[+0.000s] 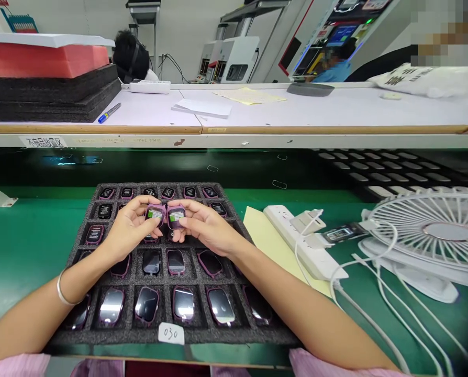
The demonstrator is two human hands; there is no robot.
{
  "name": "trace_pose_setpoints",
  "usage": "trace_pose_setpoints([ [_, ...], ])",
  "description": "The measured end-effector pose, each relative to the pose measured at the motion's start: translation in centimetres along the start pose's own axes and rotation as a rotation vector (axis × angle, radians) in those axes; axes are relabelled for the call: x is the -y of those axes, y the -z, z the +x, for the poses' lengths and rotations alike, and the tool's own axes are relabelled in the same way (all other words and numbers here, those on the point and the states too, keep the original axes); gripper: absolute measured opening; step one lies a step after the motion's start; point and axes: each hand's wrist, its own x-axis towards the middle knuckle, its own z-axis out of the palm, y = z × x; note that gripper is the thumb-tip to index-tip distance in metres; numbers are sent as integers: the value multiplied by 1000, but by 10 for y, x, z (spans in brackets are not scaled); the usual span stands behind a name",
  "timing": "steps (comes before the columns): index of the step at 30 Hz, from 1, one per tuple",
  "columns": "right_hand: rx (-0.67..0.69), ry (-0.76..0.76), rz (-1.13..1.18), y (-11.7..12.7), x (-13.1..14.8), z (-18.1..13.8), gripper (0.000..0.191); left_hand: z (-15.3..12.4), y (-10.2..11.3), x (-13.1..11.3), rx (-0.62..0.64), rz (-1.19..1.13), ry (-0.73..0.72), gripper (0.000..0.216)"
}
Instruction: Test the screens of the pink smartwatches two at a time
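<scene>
The person holds two small watches up over the middle of a tray, close side by side. The left hand (130,229) pinches the left watch (155,213) with thumb and fingers, and the right hand (206,226) has the same kind of grip on the right watch (176,217). Both screens are lit, with green and white on them.

The work looks partly done. In the back row, the small screens (189,192) glow with writing, and so do some in the next rows. The two rows at the front hold watches with dark, shiny screens (146,305), so those may be the ones left. The hands hide some middle pockets, so one cannot tell if they are full.

The black foam tray (132,337) has pockets in rows, with one watch in each pocket that shows well. A paper tag (171,333) on its front edge says 030. The tray sits on a green table (25,246). To the right are yellow paper (257,225), a white power strip (283,215) and a fan (449,231). Farther back, pale rounded things (392,165) sit in rows
</scene>
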Motion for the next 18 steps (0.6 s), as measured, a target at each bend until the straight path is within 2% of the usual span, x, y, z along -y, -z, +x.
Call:
trace_pose_setpoints([
  [7,-16,16,-12,3,-3,0,42,0,1,3,17,-23,10,35],
  [18,-60,14,-71,5,-7,1,34,1,0,6,15,-16,43,32],
])
